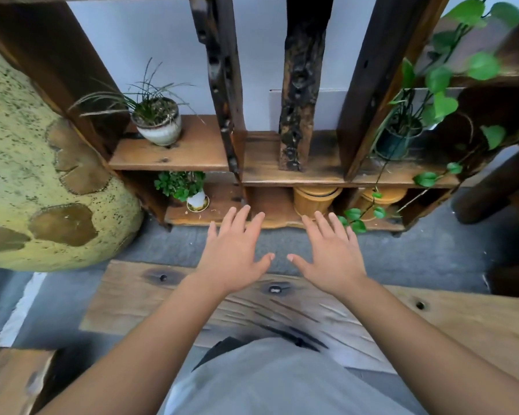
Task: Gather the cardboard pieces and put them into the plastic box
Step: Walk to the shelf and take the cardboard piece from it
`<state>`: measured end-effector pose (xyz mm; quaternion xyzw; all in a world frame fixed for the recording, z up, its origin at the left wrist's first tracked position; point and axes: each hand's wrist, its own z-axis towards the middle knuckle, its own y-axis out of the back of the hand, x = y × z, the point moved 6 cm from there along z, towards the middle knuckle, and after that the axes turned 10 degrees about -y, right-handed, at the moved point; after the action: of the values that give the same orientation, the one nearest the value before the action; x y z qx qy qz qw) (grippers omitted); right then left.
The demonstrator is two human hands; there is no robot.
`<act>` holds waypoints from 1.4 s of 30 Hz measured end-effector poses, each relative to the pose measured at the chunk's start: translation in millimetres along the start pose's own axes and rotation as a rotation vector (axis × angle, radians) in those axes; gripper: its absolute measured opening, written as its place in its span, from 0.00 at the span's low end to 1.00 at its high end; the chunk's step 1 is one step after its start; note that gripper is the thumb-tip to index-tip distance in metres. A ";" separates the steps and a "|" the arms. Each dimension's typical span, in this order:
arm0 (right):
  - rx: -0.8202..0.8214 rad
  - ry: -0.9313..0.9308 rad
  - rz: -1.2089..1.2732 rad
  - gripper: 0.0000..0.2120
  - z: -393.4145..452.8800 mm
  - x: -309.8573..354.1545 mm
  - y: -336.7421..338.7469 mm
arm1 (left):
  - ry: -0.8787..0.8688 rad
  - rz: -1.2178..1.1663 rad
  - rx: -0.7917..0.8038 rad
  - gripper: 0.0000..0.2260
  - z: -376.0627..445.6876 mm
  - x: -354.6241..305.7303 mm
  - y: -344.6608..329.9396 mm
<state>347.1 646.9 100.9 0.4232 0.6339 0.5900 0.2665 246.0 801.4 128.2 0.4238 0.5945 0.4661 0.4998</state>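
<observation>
Neither cardboard pieces nor a plastic box show anywhere in this view, so where they lie, which way they point and how their long axis runs cannot be told. The left hand [235, 254] and right hand [330, 256] hover side by side with fingers spread, each grip empty, above the far edge of a scarred wooden tabletop [150, 304]. Ahead of the fingertips stands a low wooden shelf [192, 154] with a grass pot [158, 121], a small leafy pot [197, 199] and trailing pothos [438, 82]. A blind reach forward could topple a pot or snag the vine, I judge.
</observation>
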 end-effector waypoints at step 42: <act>-0.526 0.098 -0.063 0.40 145.4 51.3 229.9 | -0.119 0.164 -0.472 0.37 160.0 42.9 218.7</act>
<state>494.2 754.1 309.4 0.2904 0.4837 0.7456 0.3546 406.6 909.1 322.9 0.3688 0.4025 0.6052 0.5794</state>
